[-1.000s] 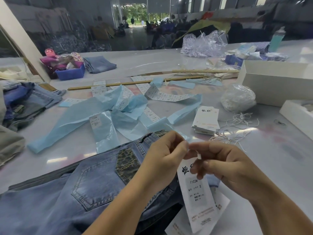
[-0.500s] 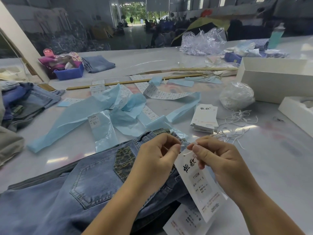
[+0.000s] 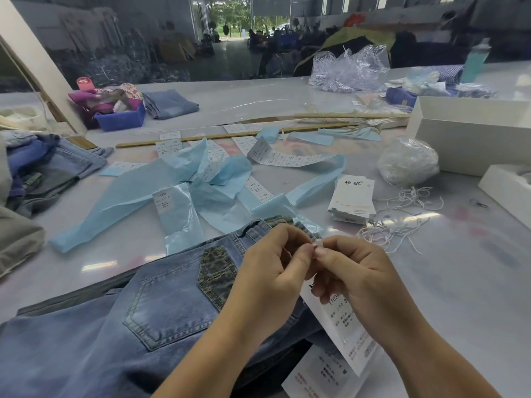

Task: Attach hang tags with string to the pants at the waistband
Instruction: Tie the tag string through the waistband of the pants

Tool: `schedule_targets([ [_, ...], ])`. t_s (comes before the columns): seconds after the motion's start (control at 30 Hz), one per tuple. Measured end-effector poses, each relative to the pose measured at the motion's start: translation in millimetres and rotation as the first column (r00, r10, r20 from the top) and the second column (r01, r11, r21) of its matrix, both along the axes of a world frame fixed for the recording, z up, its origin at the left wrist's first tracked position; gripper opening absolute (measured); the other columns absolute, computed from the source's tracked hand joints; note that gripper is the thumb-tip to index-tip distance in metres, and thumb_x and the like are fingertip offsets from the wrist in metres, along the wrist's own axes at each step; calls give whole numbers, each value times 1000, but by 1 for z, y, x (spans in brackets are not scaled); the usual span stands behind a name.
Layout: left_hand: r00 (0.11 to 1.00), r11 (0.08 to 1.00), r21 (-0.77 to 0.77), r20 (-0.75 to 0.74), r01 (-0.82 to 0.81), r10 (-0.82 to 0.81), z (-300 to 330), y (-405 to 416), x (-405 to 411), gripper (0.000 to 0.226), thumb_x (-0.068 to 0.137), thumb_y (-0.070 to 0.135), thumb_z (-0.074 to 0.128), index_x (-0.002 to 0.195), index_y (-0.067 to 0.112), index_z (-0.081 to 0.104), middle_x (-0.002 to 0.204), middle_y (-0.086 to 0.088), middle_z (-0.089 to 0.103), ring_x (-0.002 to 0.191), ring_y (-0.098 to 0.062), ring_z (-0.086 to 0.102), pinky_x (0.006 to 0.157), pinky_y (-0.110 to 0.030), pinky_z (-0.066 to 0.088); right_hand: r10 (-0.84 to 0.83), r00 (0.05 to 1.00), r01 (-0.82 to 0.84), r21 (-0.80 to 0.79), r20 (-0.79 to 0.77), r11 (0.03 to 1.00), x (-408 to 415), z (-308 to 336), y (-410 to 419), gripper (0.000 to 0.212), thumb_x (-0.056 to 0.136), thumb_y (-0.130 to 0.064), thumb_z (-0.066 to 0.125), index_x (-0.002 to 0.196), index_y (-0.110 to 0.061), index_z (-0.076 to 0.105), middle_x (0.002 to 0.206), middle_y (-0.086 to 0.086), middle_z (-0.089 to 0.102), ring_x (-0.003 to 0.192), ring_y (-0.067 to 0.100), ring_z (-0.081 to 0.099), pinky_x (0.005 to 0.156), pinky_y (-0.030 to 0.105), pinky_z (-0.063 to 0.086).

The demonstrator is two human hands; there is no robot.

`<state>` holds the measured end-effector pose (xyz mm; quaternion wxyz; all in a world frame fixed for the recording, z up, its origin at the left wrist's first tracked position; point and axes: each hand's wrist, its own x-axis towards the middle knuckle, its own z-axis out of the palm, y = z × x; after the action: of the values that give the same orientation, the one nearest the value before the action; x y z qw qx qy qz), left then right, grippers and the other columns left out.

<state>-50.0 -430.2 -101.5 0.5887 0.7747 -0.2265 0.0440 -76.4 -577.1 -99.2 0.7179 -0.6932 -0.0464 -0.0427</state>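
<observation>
Watching through the head camera, I see both thumbs and forefingers now pressed tip to tip just above the waistband of the light blue denim pants, where half a second ago they stood a little apart with the tag's top edge showing between them. My left hand and right hand pinch one small white bit between them at the point where they meet; I judge it to be the fastener end of the string, though it is too small to tell for sure. The white printed paper hang tag has swung down and now hangs below my right palm, its top hidden behind the curled fingers, its lower end over a second white tag lying at the table edge. The pants lie flat, back pocket up, waistband toward the hands. To me this closing-in reads as the string being joined or locked, so this tag is nearly done. Spare tags and loose white strings wait near the right.
</observation>
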Motion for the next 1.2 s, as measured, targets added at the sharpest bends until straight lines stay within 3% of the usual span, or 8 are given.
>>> schedule_targets([
  [0.13, 1000, 1000, -1, -1, 3, -3, -1, 3, 2, 8, 91, 29, 56, 85, 29, 61, 75, 5, 67, 67, -18, 59, 61, -31, 50, -37, 999, 40, -86, 38, 996, 0, 0, 3, 24, 88, -27, 55, 82, -17, 76, 73, 9, 69, 57, 21, 60, 50, 27, 48],
  [0.27, 1000, 1000, -9, 1, -13, 13, -1, 6, 2, 9, 92, 27, 56, 85, 31, 61, 74, 11, 65, 61, -4, 54, 54, -16, 44, -64, 995, 74, -146, 75, 987, 3, -1, 3, 16, 92, -19, 66, 86, -24, 80, 72, 6, 71, 58, 17, 62, 52, 25, 49],
  [0.43, 1000, 1000, -1, -17, -6, 6, -1, 8, 3, 6, 89, 32, 55, 88, 35, 60, 78, 1, 64, 66, -17, 56, 57, -31, 45, -70, 994, 79, -93, 89, 993, 5, -1, 1, 8, 83, -15, 73, 82, -19, 79, 61, 5, 68, 54, 15, 60, 50, 23, 47],
  [0.53, 1000, 1000, 13, -12, -1, 1, -2, 8, 4, 6, 90, 31, 57, 87, 32, 61, 77, 3, 65, 61, -12, 53, 56, -29, 45, -33, 998, 35, -23, 52, 999, 7, 0, 0, 3, 79, -15, 78, 80, -13, 77, 63, 10, 66, 53, 17, 57, 48, 24, 46],
  [0.63, 1000, 1000, 25, -3, 3, -3, -3, 9, 5, 11, 94, 24, 61, 85, 31, 62, 74, 2, 65, 55, -3, 47, 50, -24, 42, 20, 1000, -20, 23, 12, 1000, 8, 1, -1, 13, 76, -21, 81, 79, -10, 74, 68, 12, 66, 54, 18, 54, 48, 26, 43],
  [0.83, 999, 999, 30, -35, 33, -32, -4, 9, 5, 12, 96, 24, 60, 85, 29, 63, 67, -5, 58, 51, -2, 42, 47, -20, 36, 45, 996, -26, 226, -79, 974, 11, -2, -2, 23, 65, -30, 77, 78, -12, 75, 73, 15, 58, 54, 17, 49, 47, 25, 39],
  [1.03, 999, 1000, 15, -46, 20, -19, -5, 6, 5, 12, 94, 24, 61, 83, 27, 63, 58, 12, 52, 50, -2, 42, 47, -16, 34, 32, 994, -5, 250, -104, 968, 11, -8, -1, 19, 65, -30, 76, 74, -12, 74, 71, 11, 58, 56, 19, 45, 48, 25, 38],
  [1.2, 998, 1000, -11, -54, 14, -15, -6, 3, 4, 11, 90, 32, 57, 81, 27, 62, 61, 10, 53, 53, -1, 43, 49, -19, 36, 12, 996, 10, 235, -90, 972, 12, -12, -1, 13, 70, -26, 74, 73, -14, 74, 66, 6, 58, 55, 17, 46, 47, 24, 39],
])
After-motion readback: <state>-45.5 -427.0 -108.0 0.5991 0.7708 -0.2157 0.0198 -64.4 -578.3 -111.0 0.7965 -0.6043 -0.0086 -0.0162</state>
